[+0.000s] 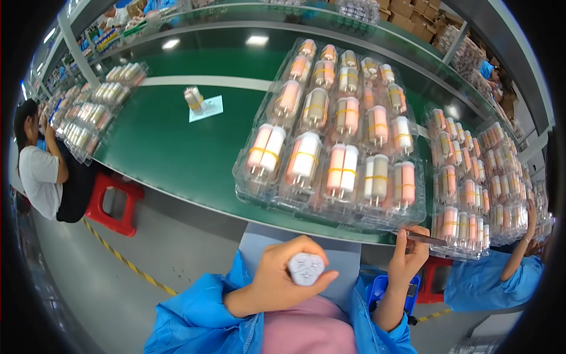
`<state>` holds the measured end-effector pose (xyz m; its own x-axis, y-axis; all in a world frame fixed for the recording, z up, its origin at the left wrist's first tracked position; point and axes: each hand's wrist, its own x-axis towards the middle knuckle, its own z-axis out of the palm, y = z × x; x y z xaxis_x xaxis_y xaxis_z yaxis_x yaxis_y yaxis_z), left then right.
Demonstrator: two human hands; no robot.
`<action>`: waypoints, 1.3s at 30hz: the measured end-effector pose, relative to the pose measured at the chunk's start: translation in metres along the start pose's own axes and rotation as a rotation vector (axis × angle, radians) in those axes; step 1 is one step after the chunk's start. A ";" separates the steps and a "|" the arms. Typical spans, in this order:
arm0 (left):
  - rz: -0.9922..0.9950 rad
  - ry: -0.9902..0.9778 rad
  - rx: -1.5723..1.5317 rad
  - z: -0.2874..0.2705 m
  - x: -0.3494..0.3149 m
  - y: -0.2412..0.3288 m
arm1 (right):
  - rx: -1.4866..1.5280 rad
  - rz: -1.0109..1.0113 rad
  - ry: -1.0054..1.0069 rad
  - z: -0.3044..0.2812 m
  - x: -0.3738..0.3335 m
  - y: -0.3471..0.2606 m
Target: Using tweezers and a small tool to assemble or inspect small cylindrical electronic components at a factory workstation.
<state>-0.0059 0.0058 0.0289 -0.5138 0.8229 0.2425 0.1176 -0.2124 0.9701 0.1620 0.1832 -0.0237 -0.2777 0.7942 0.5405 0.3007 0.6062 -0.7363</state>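
Observation:
My left hand (289, 274) is wrapped round a three-lobed, pale grey cylinder bundle (306, 269), its end face turned up with small metal spots on it. In my right hand (410, 253) is a pair of dark metal tweezers (429, 239), pinched between thumb and fingers beside the bench edge. Just beyond both hands, a stack of clear plastic trays (268, 194) bears rows of pink, white and grey cylinder bundles (343, 168). Yellow bands go round these bundles, and thin metal pins stick out of their near ends.
On the green bench (171, 141), a lone bundle (193, 99) stands by a pale paper slip (206, 109). More filled trays (463, 200) lie right, others (88, 124) left. Co-workers sit at left (44, 171) and right (495, 280). A red stool (115, 203) stands below the bench.

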 end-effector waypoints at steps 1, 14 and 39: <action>0.026 0.001 0.010 0.003 -0.002 -0.003 | -0.046 -0.007 -0.011 -0.003 -0.001 -0.001; 0.013 -0.140 0.005 0.006 -0.015 -0.024 | 0.595 -0.110 -0.180 -0.001 -0.024 -0.080; -0.071 -0.265 -0.117 0.000 -0.017 -0.031 | 0.636 -0.029 -0.656 0.018 -0.019 -0.096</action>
<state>-0.0002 -0.0019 -0.0049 -0.2759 0.9434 0.1840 -0.0175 -0.1964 0.9804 0.1220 0.1088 0.0298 -0.7987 0.4780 0.3653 -0.2199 0.3332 -0.9168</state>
